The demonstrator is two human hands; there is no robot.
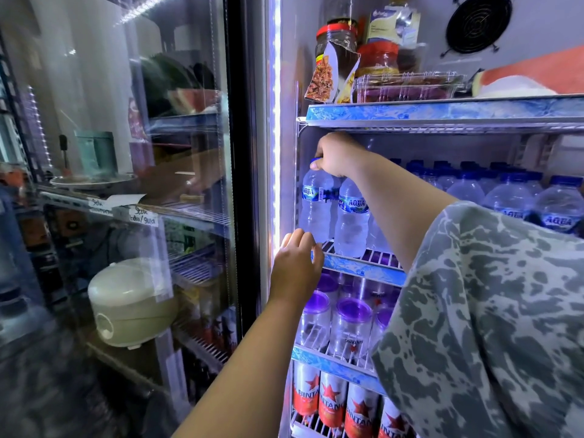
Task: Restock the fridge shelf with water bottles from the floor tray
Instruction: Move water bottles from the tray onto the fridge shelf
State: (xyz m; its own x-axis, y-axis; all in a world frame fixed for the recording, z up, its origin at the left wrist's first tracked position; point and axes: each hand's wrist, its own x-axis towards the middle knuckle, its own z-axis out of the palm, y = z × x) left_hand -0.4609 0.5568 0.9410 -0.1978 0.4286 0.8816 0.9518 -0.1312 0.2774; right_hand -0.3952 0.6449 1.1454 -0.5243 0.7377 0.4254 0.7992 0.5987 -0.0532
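The fridge stands open, and its middle wire shelf (pixel 357 266) carries several clear water bottles with blue caps and labels (pixel 508 197). My right hand (pixel 338 154) reaches in from the right and grips the tops of two bottles at the shelf's left end: a left bottle (pixel 316 203) and a right bottle (pixel 351 216), both upright on the wire. My left hand (pixel 298 263) rests at the shelf's front left corner, fingers curled over the edge beside the lit door frame, holding no bottle. The floor tray is out of view.
The top shelf (pixel 442 110) holds jars, snack packets, a clear box and cut watermelon. Below are purple-lidded clear cups (pixel 352 324) and red-and-white cans (pixel 331 403). The open glass door (pixel 177 184) stands at left; behind it sit a rice cooker (pixel 129 305) and other shelves.
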